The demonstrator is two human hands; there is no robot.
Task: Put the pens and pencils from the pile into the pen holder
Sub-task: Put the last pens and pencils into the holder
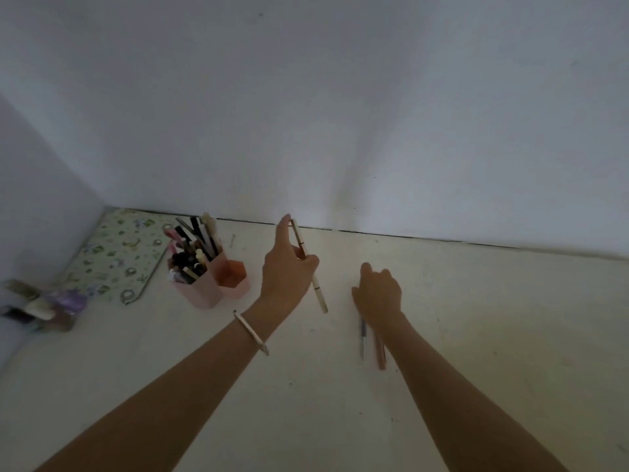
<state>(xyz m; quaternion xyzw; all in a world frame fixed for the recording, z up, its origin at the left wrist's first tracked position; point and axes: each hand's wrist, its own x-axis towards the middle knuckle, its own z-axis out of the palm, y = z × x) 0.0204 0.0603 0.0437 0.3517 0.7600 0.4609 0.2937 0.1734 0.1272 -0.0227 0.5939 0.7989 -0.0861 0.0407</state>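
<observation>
A pink pen holder point(211, 287) made of joined hexagonal cups stands at the left of the desk. Its left cups are packed with several pens point(195, 248); the right cup point(233, 272) looks empty. My left hand point(287, 267) is raised to the right of the holder and grips a long white pen point(320, 296), held nearly upright with its lower end pointing down. My right hand point(379, 294) rests palm-down on the desk over the pile. A grey pen point(362, 337) and a pink pen point(380, 352) stick out from under its wrist.
A floral-patterned pouch point(119, 257) lies flat in the back left corner. Some blurred small items point(41, 304) lie at the left edge. White walls close the desk point(493, 318) at the back and left.
</observation>
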